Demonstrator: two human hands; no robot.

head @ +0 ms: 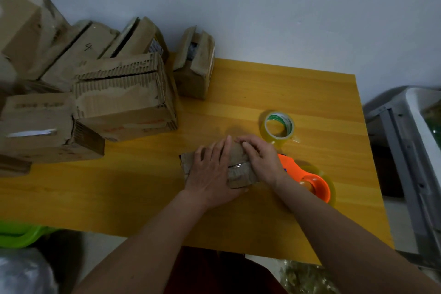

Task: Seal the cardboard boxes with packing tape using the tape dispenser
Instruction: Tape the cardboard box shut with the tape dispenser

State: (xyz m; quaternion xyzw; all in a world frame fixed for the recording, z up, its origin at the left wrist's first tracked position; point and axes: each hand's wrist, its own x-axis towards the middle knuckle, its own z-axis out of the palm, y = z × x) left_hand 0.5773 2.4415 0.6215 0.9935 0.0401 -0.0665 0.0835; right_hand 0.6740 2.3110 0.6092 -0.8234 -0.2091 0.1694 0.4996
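A small cardboard box lies on the yellow table near the middle, with a strip of clear tape across its top. My left hand lies flat on the box's left part, fingers straight, thumb at its near edge. My right hand presses on the box's right side with bent fingers along the top edge. The orange tape dispenser with a clear roll lies on the table just right of my right wrist. A spare roll of clear tape stands behind the box.
Several worn cardboard boxes are stacked at the table's left and back, one small box apart from them. A grey plastic frame stands right of the table. A green item sits low left.
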